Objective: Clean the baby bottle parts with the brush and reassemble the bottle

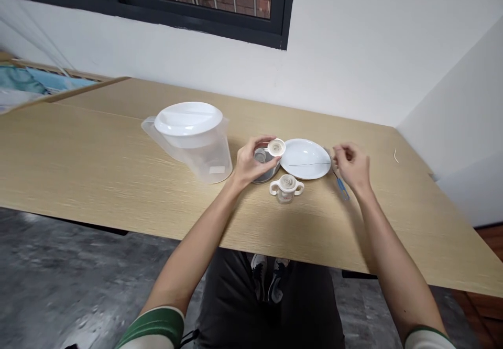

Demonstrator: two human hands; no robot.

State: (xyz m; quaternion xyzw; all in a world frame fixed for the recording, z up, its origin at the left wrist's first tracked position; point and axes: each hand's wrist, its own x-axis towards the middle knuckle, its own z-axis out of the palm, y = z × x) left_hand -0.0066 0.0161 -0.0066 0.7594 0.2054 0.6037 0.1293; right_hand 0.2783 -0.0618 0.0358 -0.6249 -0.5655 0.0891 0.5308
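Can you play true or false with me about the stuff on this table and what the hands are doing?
1. The left hand holds a metal cup. True.
2. The clear pitcher has no lid. False: a white lid covers it.
3. The little two-handled cup stands in front of the white plate, nearer the person. True.
4. The right hand rests on the pitcher. False: it is by the plate's right edge, at a thin tool with a blue handle.
5. The plate is stacked on the pitcher. False: it lies on the wooden table.
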